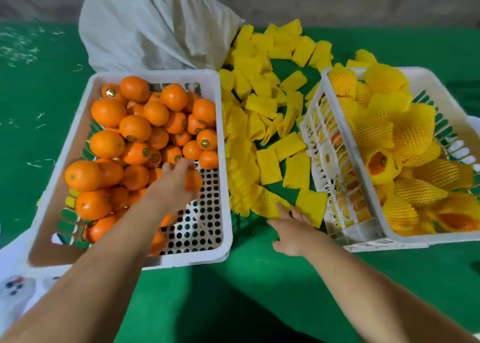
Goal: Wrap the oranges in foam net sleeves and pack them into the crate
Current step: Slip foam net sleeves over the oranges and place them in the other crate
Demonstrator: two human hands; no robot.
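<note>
- Head view: your left hand (174,184) reaches into the white crate (225,161) on the left, over the bare oranges (135,128) heaped there. Its fingers (181,164) curl down around one orange (193,180) at the edge of the heap, above the perforated crate floor; motion blur makes it hard to tell how firm the grasp is.
- Your right hand (294,229) lies over the green bench (259,277) between the two crates, fingers (281,209) released and spread, their tips touching a flat foam net sleeve (270,202) at the near edge of the yellow sleeve pile (262,103).
- The pile of sleeves spreads across the bench between the crates.
- The second white crate (363,176), on the right, holds wrapped oranges (413,135); one (378,163) shows orange skin through its sleeve's open end.
- A pale cloth sack (155,23) stands behind the left crate.
</note>
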